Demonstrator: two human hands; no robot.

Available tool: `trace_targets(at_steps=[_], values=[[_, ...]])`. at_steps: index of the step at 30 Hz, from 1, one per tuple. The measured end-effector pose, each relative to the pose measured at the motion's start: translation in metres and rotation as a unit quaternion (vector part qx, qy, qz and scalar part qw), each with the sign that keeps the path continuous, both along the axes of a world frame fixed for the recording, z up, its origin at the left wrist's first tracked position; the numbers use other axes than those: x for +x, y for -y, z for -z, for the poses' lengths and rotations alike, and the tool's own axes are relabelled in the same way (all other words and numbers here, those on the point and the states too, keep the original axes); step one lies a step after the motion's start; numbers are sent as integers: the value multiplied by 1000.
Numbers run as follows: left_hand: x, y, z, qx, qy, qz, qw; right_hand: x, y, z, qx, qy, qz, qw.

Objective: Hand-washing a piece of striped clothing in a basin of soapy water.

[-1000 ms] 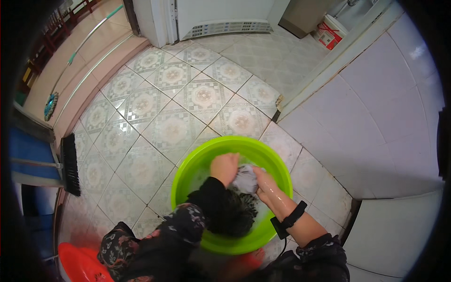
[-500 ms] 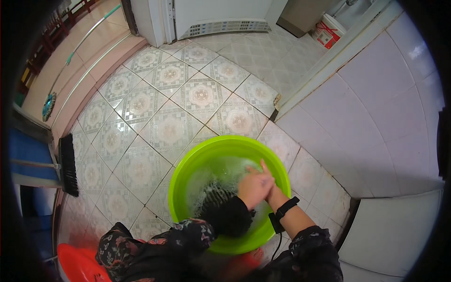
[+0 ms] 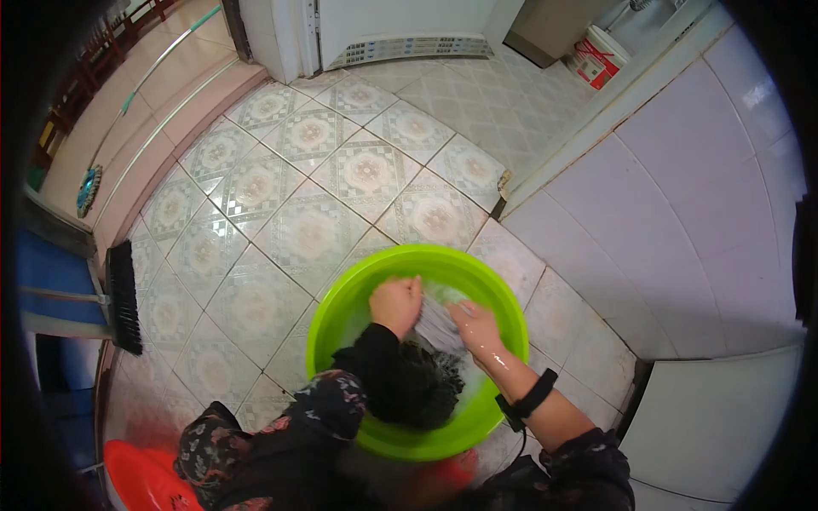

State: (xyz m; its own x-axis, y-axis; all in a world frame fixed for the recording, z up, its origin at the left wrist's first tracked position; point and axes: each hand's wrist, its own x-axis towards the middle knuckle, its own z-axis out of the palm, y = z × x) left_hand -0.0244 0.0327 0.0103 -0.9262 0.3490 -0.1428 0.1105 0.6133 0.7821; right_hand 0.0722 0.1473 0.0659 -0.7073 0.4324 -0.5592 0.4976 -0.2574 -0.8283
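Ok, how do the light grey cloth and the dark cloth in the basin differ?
Colour: the light grey cloth is pale; the dark cloth is near black.
Pose: the light grey cloth spans between the left hand and right hand; the dark cloth lies bunched below them.
Shared: both show within the green basin's rim.

Stretching a wrinkled pale grey cloth [image 3: 438, 329] between the left hand [image 3: 396, 305] and the right hand [image 3: 477, 330], inside a round lime-green basin [image 3: 417, 252].
Sloping from far left to near right in lengthwise folds; showing a dark cloth [image 3: 429, 397] bunched loosely in the basin's near half, flecked with white toward the right.
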Motion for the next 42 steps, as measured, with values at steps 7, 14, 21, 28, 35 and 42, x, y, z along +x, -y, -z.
trace_targets(at_steps=[7,14,21,28,35,42], values=[[-15,8,29,-136,-53,147,978,22,-32,38,448,171,-284,831],[39,-29,46,125,110,174,970,7,-37,77,-344,51,74,935],[88,-47,-81,118,-37,168,978,7,-38,60,-312,-14,47,949],[20,-19,-14,-30,-71,47,996,-2,12,48,-249,-43,101,962],[-30,14,35,-49,30,111,992,5,-23,18,-171,217,10,961],[24,-9,41,53,108,103,987,8,-28,46,-96,197,98,971]])
